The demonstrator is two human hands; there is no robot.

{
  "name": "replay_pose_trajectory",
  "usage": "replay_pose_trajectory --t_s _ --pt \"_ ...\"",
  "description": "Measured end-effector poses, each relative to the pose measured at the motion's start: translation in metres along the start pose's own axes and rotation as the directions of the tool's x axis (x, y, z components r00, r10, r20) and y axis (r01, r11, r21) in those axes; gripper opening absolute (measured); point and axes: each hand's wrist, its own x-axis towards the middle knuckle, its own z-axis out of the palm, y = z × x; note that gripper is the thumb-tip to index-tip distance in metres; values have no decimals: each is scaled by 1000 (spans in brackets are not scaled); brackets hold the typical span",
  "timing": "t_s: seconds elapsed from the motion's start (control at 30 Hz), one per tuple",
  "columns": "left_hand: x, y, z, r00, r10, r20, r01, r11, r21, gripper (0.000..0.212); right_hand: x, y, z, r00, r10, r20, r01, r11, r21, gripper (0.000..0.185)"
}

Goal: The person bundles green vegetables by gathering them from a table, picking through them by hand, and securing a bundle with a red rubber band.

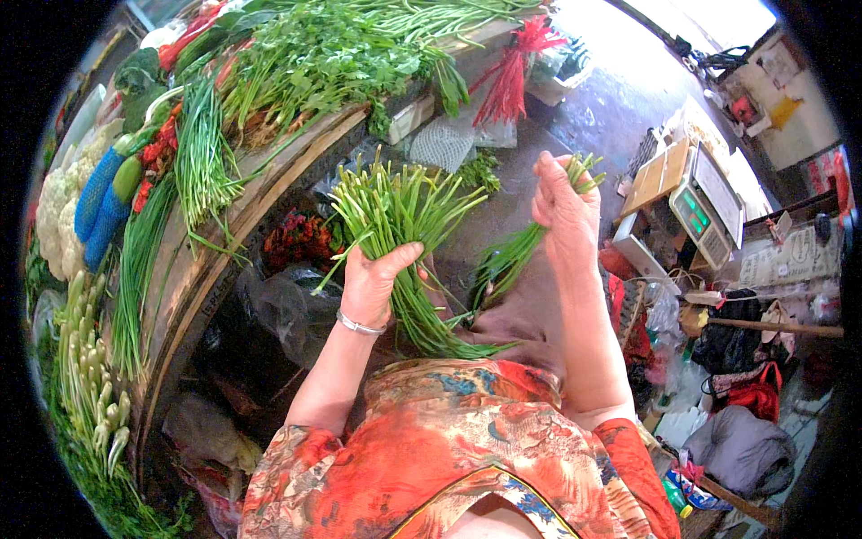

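My left hand point(377, 279) grips a thick bundle of long green vegetable stalks point(407, 215) around its middle, thumb across the front. The pale cut ends fan upward, while the thinner green part hangs toward my lap. Raised to the right, my right hand point(564, 205) is closed around a smaller bunch of similar stalks point(513, 252). Its short ends poke out above the fist, and its long tips droop down to the left, near the lower end of the larger bundle. The two bunches are held apart at the hands.
A wooden stall edge point(225, 246) curves along the left, bearing leafy herbs point(323, 64), scallions point(205, 151) and cauliflower point(64, 209). Red plastic strips point(505, 84) hang from its far end. To the right stand a digital scale point(704, 209) and cluttered bags, including a grey one point(741, 448).
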Motion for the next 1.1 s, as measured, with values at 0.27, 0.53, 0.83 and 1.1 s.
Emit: replay_pose_trajectory --t_s 0.27,0.53,0.83,1.1 --pt "1 3 9 999 -30 14 30 1000 -4 28 -27 28 14 928 271 255 -256 962 -91 23" --pt "-2 7 13 996 90 -11 -89 993 78 27 -27 29 18 954 241 180 -214 964 -160 8" --pt "-1 10 9 993 115 -14 -114 992 55 23 -23 17 5 960 171 221 -58 896 -441 11" --pt "-1 6 7 987 160 -13 -158 984 76 22 -26 18 -1 919 286 271 -185 921 -343 12"
